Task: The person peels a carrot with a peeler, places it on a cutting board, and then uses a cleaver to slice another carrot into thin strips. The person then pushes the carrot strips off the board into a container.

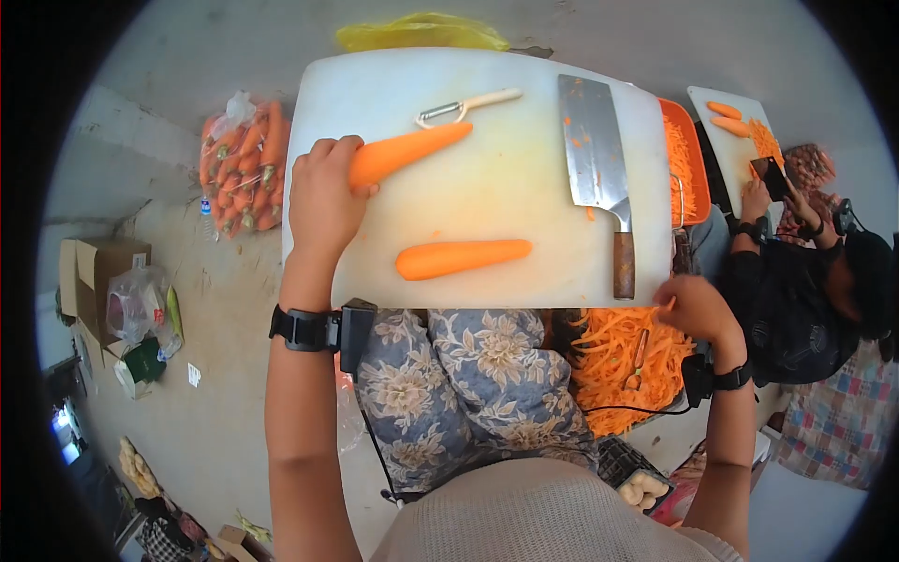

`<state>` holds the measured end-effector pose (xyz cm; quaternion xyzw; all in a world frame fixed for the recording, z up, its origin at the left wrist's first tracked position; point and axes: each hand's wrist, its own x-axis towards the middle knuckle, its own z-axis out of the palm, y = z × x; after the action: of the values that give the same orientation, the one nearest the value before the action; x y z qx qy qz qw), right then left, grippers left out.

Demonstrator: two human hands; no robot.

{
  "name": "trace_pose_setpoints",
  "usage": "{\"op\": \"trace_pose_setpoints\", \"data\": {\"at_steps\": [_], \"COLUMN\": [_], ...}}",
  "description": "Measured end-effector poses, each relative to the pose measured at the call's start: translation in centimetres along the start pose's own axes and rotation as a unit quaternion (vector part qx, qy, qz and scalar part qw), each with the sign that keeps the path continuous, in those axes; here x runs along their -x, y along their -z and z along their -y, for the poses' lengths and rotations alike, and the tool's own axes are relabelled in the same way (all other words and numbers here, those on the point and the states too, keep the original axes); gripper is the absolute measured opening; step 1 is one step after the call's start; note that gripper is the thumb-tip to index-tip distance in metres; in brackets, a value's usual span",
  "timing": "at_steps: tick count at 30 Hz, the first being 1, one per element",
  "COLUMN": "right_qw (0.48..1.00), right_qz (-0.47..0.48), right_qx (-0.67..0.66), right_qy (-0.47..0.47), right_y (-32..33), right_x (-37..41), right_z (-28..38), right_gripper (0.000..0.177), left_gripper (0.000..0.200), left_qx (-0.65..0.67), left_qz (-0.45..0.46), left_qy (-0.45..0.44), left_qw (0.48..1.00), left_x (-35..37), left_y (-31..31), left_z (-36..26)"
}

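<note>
At the left of the white cutting board (pixel 487 187), my left hand (pixel 328 192) is closed around the thick end of a peeled carrot (pixel 412 153). The carrot lies slanted, its narrow end pointing right. Just above it rests a peeler (pixel 468 107) with a pale handle. A second peeled carrot (pixel 464 258) lies near the board's front edge. My right hand (pixel 698 307) is at the front right corner, below the wooden handle of a cleaver (pixel 592 140). Its fingers are curled together; what they hold, if anything, is hidden. The cleaver lies flat on the board.
Shredded carrot (pixel 618 375) fills a container below the board, with a small tool (pixel 638 361) on top. An orange tub (pixel 699 140) of shreds stands right. A co-worker (pixel 805 290) holds a dark phone-like object there. A bag of carrots (pixel 243 173) sits left.
</note>
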<state>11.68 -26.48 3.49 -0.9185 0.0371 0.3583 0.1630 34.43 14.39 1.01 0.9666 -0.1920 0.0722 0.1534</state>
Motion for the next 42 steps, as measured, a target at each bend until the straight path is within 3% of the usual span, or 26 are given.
{"op": "trace_pose_setpoints", "data": {"at_steps": [2, 3, 6, 7, 8, 9, 11, 13, 14, 15, 16, 18, 19, 20, 22, 23, 24, 26, 28, 29, 30, 32, 35, 41, 42], "right_qw": [0.965, 0.947, 0.936, 0.936, 0.945, 0.951, 0.95, 0.95, 0.909, 0.82, 0.821, 0.656, 0.617, 0.617, 0.727, 0.746, 0.747, 0.894, 0.922, 0.952, 0.925, 0.932, 0.928, 0.93, 0.94], "right_qz": [-0.209, -0.285, -0.293, -0.292, -0.283, -0.275, -0.28, -0.282, -0.224, -0.155, -0.152, -0.054, 0.054, 0.054, -0.04, -0.108, -0.109, -0.176, -0.179, -0.271, -0.347, -0.307, -0.298, -0.281, -0.261], "right_qx": [-0.153, -0.149, -0.187, -0.188, -0.147, -0.106, -0.12, -0.131, -0.35, -0.551, -0.551, -0.753, -0.784, -0.785, -0.683, -0.646, -0.645, -0.412, -0.337, -0.14, 0.063, 0.114, 0.148, 0.162, 0.151], "right_qy": [-0.048, -0.017, -0.054, -0.054, -0.076, -0.099, -0.07, -0.041, -0.027, -0.013, -0.015, -0.009, -0.032, -0.036, -0.066, -0.117, -0.117, -0.032, -0.07, 0.036, 0.141, 0.156, 0.167, 0.171, 0.156], "right_y": [0.0, -0.4, 0.6, 1.1, 1.6, 1.9, 0.9, 0.5, 0.6, 0.8, 1.0, 1.4, 1.4, 1.2, 1.2, 1.3, 1.4, 1.4, 1.5, 1.0, 0.6, 0.1, -0.9, -0.5, -0.3], "right_x": [-1.9, -3.6, -6.4, -6.9, -7.2, -7.5, -8.4, -8.2, -7.6, -7.1, -6.5, -5.4, -6.0, -6.2, -6.7, -6.3, -5.8, -4.7, -3.0, -2.4, -1.7, -0.4, -0.2, 1.0, 1.5], "right_z": [1.7, 1.4, 4.9, 5.6, 6.3, 6.5, 4.2, 2.4, 1.9, 1.8, 2.1, 2.8, 1.5, 1.6, 4.0, 5.9, 5.7, 5.1, 6.6, 6.9, 7.5, 9.5, 10.8, 10.1, 9.9], "right_gripper": [0.032, 0.045, 0.053, 0.053, 0.053, 0.053, 0.048, 0.043, 0.037, 0.031, 0.031, 0.025, 0.026, 0.026, 0.026, 0.027, 0.027, 0.028, 0.027, 0.026, 0.026, 0.034, 0.04, 0.039, 0.046], "left_gripper": [0.051, 0.051, 0.051, 0.051, 0.051, 0.051, 0.045, 0.038, 0.038, 0.035, 0.032, 0.031, 0.031, 0.031, 0.03, 0.03, 0.029, 0.028, 0.027, 0.027, 0.027, 0.027, 0.026, 0.025, 0.024], "left_qx": [0.016, 0.014, 0.006, 0.022, 0.037, 0.036, 0.083, 0.202, 0.203, 0.204, 0.205, 0.216, 0.227, 0.23, 0.234, 0.236, 0.216, 0.197, 0.188, 0.189, 0.186, 0.183, 0.171, 0.187, 0.191], "left_qz": [-0.003, -0.002, -0.035, -0.091, -0.146, -0.145, -0.18, -0.05, -0.048, -0.026, -0.005, 0.0, 0.001, 0.004, 0.029, 0.03, 0.021, 0.014, -0.034, -0.031, -0.035, -0.04, -0.025, -0.074, -0.084], "left_qy": [0.012, 0.013, 0.032, 0.022, 0.012, 0.012, -0.048, -0.078, -0.075, -0.076, -0.079, -0.078, -0.079, -0.078, -0.115, -0.114, -0.12, -0.123, -0.149, -0.147, -0.158, -0.17, -0.151, -0.122, -0.119], "left_qw": [1.0, 1.0, 0.999, 0.995, 0.989, 0.989, 0.979, 0.975, 0.975, 0.976, 0.976, 0.973, 0.971, 0.97, 0.965, 0.965, 0.969, 0.972, 0.97, 0.97, 0.969, 0.967, 0.973, 0.972, 0.971], "left_x": [0.1, 0.3, 1.0, 1.3, 1.7, 2.4, 5.0, 7.6, 8.4, 9.1, 9.5, 9.3, 9.0, 8.9, 8.8, 9.0, 9.2, 9.5, 9.7, 9.8, 9.8, 9.9, 10.4, 11.3, 11.5], "left_y": [0.4, 0.2, -0.4, -0.4, -0.5, 0.1, 1.4, 1.4, 0.7, -0.2, -0.8, -1.5, -1.8, -2.0, -2.3, -2.4, -2.5, -2.6, -2.7, -2.9, -3.0, -3.1, -3.4, -4.5, -4.9], "left_z": [0.0, -0.2, -1.0, -1.2, -1.5, -2.3, -4.7, -6.7, -7.5, -8.0, -8.3, -8.5, -8.5, -8.7, -9.3, -9.6, -9.8, -10.3, -10.6, -10.8, -11.0, -11.2, -11.6, -12.6, -12.7]}}
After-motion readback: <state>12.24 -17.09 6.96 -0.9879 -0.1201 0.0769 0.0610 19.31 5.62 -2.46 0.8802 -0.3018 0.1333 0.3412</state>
